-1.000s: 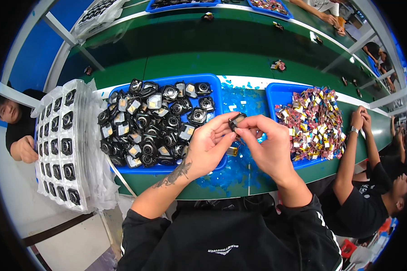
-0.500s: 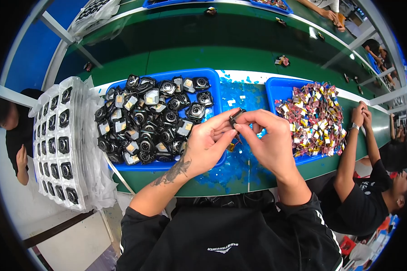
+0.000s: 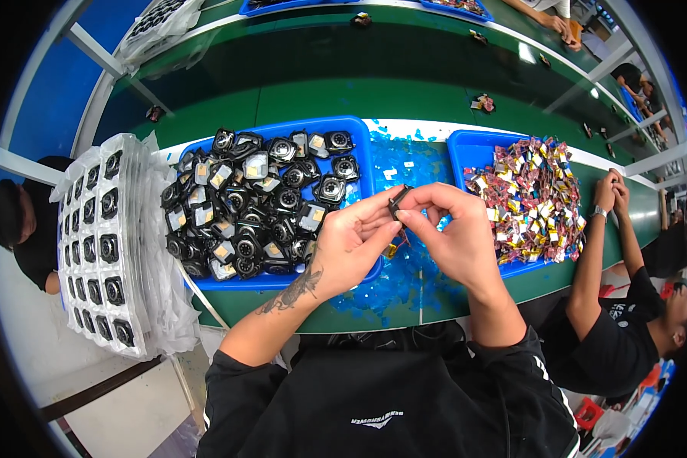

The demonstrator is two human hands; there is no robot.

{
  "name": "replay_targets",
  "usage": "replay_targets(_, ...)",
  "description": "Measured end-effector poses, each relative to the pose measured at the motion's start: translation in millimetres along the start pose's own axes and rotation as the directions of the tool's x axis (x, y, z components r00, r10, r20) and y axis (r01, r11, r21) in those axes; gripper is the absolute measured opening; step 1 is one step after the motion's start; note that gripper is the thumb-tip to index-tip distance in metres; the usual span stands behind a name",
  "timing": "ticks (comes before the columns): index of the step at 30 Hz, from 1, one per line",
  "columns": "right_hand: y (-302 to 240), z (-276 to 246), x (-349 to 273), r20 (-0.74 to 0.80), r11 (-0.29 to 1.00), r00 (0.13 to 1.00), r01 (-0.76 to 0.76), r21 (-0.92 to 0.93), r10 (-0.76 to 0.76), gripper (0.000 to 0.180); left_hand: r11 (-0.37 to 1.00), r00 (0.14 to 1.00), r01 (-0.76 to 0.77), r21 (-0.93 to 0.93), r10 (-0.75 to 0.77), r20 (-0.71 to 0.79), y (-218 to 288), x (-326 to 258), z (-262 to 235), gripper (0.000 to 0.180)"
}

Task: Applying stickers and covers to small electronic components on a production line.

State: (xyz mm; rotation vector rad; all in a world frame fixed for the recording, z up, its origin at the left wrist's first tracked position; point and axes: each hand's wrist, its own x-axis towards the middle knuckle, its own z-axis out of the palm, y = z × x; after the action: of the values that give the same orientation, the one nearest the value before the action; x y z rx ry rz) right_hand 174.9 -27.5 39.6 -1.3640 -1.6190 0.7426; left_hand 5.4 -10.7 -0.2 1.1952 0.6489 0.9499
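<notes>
My left hand (image 3: 351, 244) and my right hand (image 3: 454, 233) meet above the green bench, both pinching one small dark part (image 3: 398, 202) between their fingertips. A small yellowish piece (image 3: 391, 249) shows just below the part, between the hands. To the left of my hands, a blue tray (image 3: 359, 149) is heaped with several black round components (image 3: 256, 206). To the right, a second blue tray (image 3: 466, 149) holds a pile of small red and gold flat pieces (image 3: 534, 202).
A white stacked tray (image 3: 99, 244) in clear plastic, with black parts in its pockets, stands at the left. Blue film scraps (image 3: 404, 282) litter the bench between the trays. A person in black (image 3: 633, 313) sits at my right, another person (image 3: 23, 229) at far left.
My hands have stayed together on the small part, with only slight finger shifts. The person at the right keeps both hands raised at the bench edge.
</notes>
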Motion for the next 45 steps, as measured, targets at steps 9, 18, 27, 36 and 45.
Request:
replay_targets(9, -7.4, 0.3, 2.1, -0.012, 0.99, 1.0, -0.004, -0.142, 0.003, 0.015, 0.998, 0.998, 0.068, -0.013, -0.068, 0.016, 7.3, -0.8, 0.6, 0.043)
replay_targets(18, -6.6, -4.2, -1.1, -0.107, 0.994, 0.993, 0.027, -0.109, -0.039, 0.033, 0.999, 0.996, 0.029, 0.015, -0.03, 0.08, 7.9, -1.7, 0.4, 0.042)
replay_targets(27, 6.7, -11.5, -19.9, 0.012, 0.978, 0.999, -0.048, 0.204, 0.047, 0.04, 0.973, 0.99, -0.017, -0.231, -0.016, -0.138, 13.1, 9.3, 2.8, 0.05)
replay_targets(36, -3.9, -6.1, -20.2, -0.094, 0.986, 0.981, 0.166, -0.026, -0.167, 0.014, 0.921, 0.967, -0.233, 0.313, 0.252, -0.022, 15.4, 1.8, -6.5, 0.026)
replay_targets(45, 0.4, -19.4, -30.5, 0.228, 0.784, 0.948, -0.313, 0.536, 0.223, 0.01, 0.297, 0.694, -0.63, 0.718, 0.629, 0.349, 24.8, 2.2, -12.6, 0.021)
